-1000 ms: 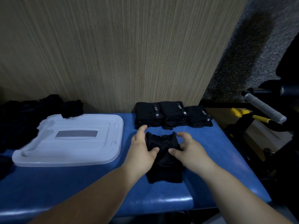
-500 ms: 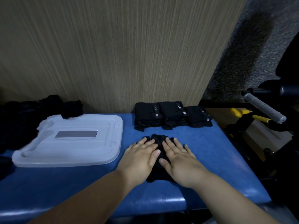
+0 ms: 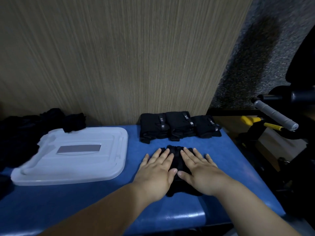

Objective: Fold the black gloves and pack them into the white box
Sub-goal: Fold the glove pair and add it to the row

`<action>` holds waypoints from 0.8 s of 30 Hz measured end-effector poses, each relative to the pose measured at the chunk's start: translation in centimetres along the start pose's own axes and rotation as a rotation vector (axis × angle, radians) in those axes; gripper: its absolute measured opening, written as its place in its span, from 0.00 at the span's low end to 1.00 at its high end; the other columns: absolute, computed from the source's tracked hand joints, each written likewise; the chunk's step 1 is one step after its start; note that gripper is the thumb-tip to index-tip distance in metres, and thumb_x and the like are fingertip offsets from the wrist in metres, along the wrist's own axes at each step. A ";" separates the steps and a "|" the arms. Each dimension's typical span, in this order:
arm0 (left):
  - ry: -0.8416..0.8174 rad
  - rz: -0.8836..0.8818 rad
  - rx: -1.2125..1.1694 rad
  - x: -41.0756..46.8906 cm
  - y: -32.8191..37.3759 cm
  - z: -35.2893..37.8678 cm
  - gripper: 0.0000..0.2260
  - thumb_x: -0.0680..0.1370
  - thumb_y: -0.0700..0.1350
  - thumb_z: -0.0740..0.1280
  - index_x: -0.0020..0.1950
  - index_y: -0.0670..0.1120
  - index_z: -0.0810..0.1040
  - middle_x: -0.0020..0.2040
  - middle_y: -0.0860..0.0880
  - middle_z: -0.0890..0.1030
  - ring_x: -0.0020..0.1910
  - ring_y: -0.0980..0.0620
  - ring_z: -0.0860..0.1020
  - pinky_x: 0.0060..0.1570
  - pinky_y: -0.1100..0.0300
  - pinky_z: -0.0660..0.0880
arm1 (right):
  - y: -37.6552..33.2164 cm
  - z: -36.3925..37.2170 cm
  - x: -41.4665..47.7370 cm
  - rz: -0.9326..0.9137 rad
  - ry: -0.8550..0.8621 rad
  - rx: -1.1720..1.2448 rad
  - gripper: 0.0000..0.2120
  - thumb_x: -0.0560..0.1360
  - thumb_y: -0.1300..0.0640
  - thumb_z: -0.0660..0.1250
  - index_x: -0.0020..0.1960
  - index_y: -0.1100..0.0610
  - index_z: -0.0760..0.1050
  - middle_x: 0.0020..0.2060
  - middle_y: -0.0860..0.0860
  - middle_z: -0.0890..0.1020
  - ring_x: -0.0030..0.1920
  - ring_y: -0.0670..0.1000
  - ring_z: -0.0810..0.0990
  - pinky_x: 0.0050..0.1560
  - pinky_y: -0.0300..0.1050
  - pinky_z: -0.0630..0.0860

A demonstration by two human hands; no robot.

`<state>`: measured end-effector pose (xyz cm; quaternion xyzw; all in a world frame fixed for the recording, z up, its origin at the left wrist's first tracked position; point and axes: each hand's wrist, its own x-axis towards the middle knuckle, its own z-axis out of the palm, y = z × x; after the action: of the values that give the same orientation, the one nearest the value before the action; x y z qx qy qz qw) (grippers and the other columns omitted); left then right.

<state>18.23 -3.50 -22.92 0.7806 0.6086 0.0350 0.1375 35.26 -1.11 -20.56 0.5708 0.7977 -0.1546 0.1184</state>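
Observation:
A folded black glove (image 3: pixel 177 160) lies on the blue padded bench (image 3: pixel 238 167) near its front edge. My left hand (image 3: pixel 156 172) and my right hand (image 3: pixel 199 171) press flat on it side by side, fingers straight and spread, covering most of it. Behind them, three folded black gloves (image 3: pixel 179 125) sit in a row against the wooden wall. The white box (image 3: pixel 71 155) rests on the bench to the left with its lid on. A heap of loose black gloves (image 3: pixel 25 132) lies at the far left, one piece touching the box's back edge.
A wooden panel wall (image 3: pixel 119 57) closes the back. To the right of the bench stands dark exercise equipment with a grey handle (image 3: pixel 276 116) and yellow parts (image 3: pixel 250 120). The bench's front edge runs just below my wrists.
A second ago my hands were pinching and folding the glove. They then flattened on top of it, and now the fingers are spread wider while pressing it down.

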 end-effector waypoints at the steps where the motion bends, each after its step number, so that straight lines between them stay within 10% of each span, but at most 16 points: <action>1: -0.009 0.001 -0.002 0.4 0.7 0.0 0.25 0.83 0.57 0.44 0.79 0.53 0.45 0.78 0.57 0.41 0.76 0.56 0.37 0.75 0.51 0.36 | 0.7 -0.2 -0.1 0.010 -0.005 0.002 0.34 0.80 0.38 0.48 0.78 0.48 0.35 0.76 0.41 0.36 0.75 0.47 0.33 0.76 0.53 0.35; 16: -0.078 0.001 -0.009 3.7 4.8 0.1 0.26 0.82 0.60 0.43 0.78 0.56 0.42 0.78 0.58 0.39 0.77 0.53 0.38 0.74 0.46 0.38 | 6.6 -0.3 0.1 0.047 0.105 0.152 0.36 0.79 0.38 0.55 0.78 0.46 0.41 0.77 0.41 0.43 0.77 0.47 0.36 0.76 0.50 0.38; 24: 0.131 0.003 -0.147 0.1 1.6 -1.4 0.25 0.82 0.58 0.48 0.79 0.53 0.50 0.78 0.56 0.53 0.76 0.53 0.47 0.73 0.55 0.45 | 3.0 -0.6 -1.2 -0.092 0.578 0.218 0.19 0.79 0.50 0.63 0.68 0.51 0.72 0.66 0.48 0.75 0.72 0.48 0.63 0.68 0.35 0.57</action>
<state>19.40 -3.53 -21.15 0.7655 0.6108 0.1308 0.1545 38.44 -1.01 -19.91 0.5636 0.8021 -0.0760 -0.1824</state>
